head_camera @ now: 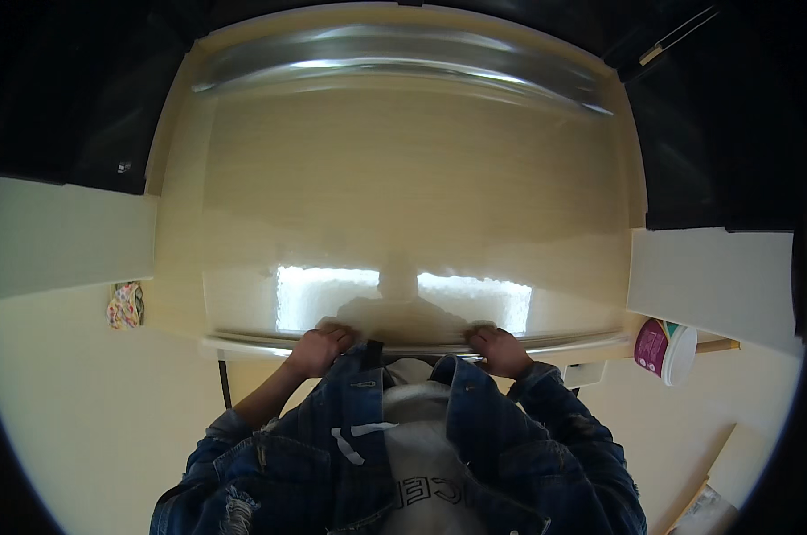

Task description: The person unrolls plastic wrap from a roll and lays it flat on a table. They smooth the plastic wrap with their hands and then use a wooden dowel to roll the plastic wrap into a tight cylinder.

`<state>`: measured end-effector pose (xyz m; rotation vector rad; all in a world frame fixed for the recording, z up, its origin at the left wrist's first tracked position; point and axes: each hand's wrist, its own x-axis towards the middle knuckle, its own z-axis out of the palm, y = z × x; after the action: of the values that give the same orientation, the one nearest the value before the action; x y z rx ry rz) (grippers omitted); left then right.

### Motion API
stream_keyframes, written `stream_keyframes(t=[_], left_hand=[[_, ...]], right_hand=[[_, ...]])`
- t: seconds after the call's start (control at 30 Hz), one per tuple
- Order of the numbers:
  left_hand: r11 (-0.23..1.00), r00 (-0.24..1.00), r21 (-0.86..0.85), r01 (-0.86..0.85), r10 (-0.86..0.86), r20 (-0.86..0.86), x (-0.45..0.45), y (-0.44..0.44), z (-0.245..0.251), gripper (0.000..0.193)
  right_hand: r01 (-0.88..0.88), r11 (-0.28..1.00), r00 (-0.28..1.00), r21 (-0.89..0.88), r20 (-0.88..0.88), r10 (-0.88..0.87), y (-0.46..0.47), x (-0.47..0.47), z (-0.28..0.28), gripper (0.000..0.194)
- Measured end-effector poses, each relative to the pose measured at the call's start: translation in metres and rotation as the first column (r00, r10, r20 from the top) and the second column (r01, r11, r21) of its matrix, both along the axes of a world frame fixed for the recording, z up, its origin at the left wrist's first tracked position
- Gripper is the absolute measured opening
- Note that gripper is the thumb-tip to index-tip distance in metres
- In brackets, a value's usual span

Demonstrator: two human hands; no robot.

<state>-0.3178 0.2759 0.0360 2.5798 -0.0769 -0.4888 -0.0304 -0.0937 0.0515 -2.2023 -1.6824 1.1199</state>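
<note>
A sheet of clear glossy plastic film (410,194) lies spread over a pale wood-toned tabletop (179,234). Along the far side, a broad rolled band of the film (403,50) stretches nearly the full width. Nearest me, the film's front edge (570,343) hangs in a shiny fold at the table edge. My left hand (321,350) grips this edge left of centre, fingers curled over it. Right of centre, my right hand (500,350) holds the same edge in a similar way. The fingertips of both hands are partly hidden by glare and reflection.
Black cabinets (717,147) flank the table on both sides and behind. A white and purple plastic tub (667,351) is at the right, a patterned cloth (125,306) at the left. Pale boards (731,461) lean or lie at the lower right.
</note>
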Motion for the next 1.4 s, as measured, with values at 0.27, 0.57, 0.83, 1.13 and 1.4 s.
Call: stream_keyframes(t=[0.27, 0.57, 0.83, 1.13, 1.4], left_hand=[[0.998, 0.998, -0.002, -0.060, 0.060, -0.020, 0.047, 0.041, 0.013, 0.047], [0.927, 0.978, -0.316, -0.203, 0.206, -0.026, 0.151, 0.166, 0.009, 0.046], [0.811, 0.860, 0.393, -0.433, 0.240, 0.451, 0.444, 0.390, 0.047, 0.077], [0.827, 0.943, 0.453, -0.334, 0.295, 0.156, 0.524, 0.382, 0.026, 0.112], [0.898, 0.966, 0.382, -0.220, 0.145, 0.215, 0.283, 0.222, -0.010, 0.082]], right_hand=[[0.016, 0.980, 0.999, 0.200, -0.053, -0.005, 0.030, 0.047, -0.005, 0.040], [0.458, 0.889, 0.656, -0.028, -0.664, -0.359, 0.126, 0.214, -0.012, 0.031], [0.282, 0.899, 0.776, 0.337, 0.470, -0.419, 0.354, 0.492, 0.042, 0.072], [0.289, 0.932, 0.795, 0.219, 0.488, -0.361, 0.395, 0.501, -0.003, 0.083], [0.022, 0.983, 0.909, 0.180, 0.406, -0.095, 0.287, 0.343, 0.057, 0.046]])
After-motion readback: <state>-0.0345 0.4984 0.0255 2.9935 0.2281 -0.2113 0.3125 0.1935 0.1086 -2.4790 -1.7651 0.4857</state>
